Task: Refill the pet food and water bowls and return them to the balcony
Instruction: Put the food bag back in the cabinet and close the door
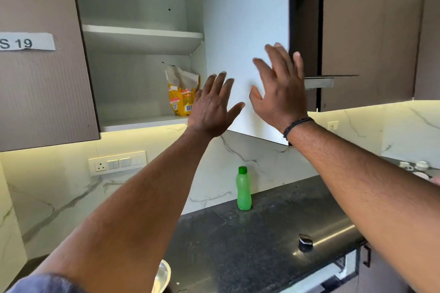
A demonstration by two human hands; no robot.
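Observation:
A yellow pet food bag (182, 95) with a torn-open top stands on the bottom shelf of the open wall cabinet (142, 35). My left hand (212, 107) is raised with fingers spread just right of the bag, empty. My right hand (279, 88) is flat and open against the white inner face of the cabinet door (245, 19). A green water bottle (243, 189) stands upright on the dark counter (250, 245) below. The rim of a steel bowl (164, 276) shows at the bottom edge, partly hidden by my left arm.
A closed cabinet door with a label "S 19" (26, 41) hangs at left. A switch panel (116, 163) sits on the marble backsplash. A small dark object (305, 240) lies on the counter. White cups (414, 166) stand at far right.

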